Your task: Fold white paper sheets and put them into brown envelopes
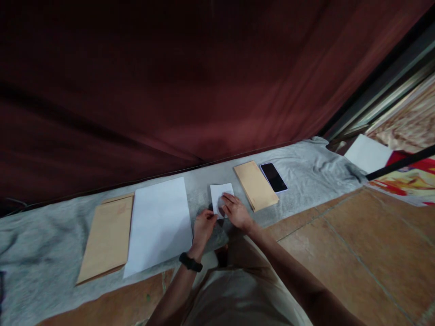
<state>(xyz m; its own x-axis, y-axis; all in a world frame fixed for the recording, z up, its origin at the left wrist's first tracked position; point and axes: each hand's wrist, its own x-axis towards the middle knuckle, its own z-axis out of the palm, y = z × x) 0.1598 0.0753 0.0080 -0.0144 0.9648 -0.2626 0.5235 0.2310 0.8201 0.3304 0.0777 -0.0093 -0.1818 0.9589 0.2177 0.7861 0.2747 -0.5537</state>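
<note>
Clearly the small folded white paper [221, 197] was the centre of things: it lay flat on the grey cloth [41, 253], between the stack of white sheets [159, 224] and the smaller pile of brown envelopes [255, 184]. My right hand [236, 212] rested on its near edge, fingers spread and pressing down rather than pinching. My left hand [204, 226] sat at the lower left corner; whether it nipped the paper's edge or only touched it, I could not tell in that dim light.

As I judged it, the risk was the cloth. It was soft and rumpled, so a firm press could have skewed the fold or dragged the paper sideways under my palm. A careless left elbow could also have fanned out the loose white sheets just beside it.

Further out, a large brown envelope [108, 235] lay left of the white sheets, partly tucked beneath them. A dark phone [273, 177] lay beside the envelope pile, well apart from both hands. A dark red curtain [170, 81] hung behind, and tiled floor [356, 244] ran to the right. Nothing blocked the hands.
</note>
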